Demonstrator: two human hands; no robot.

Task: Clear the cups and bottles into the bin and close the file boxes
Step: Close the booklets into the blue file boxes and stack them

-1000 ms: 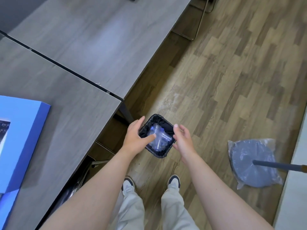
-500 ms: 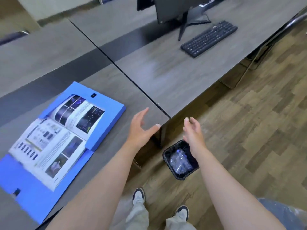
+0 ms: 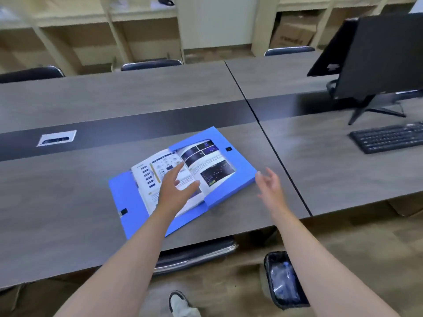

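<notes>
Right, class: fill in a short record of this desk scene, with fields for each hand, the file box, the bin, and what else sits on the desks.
left hand: open, fingers spread, over the open booklet
right hand: open, beside the right edge of the file box, holding nothing
file box: blue, lying open on the desk
bin: on the floor under the desk edge, clear plastic inside
other items: monitor and keyboard on the right desk

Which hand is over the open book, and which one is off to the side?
The left hand is over the open book in the blue file box. The right hand hovers beside the box's right edge, above bare table.
</notes>
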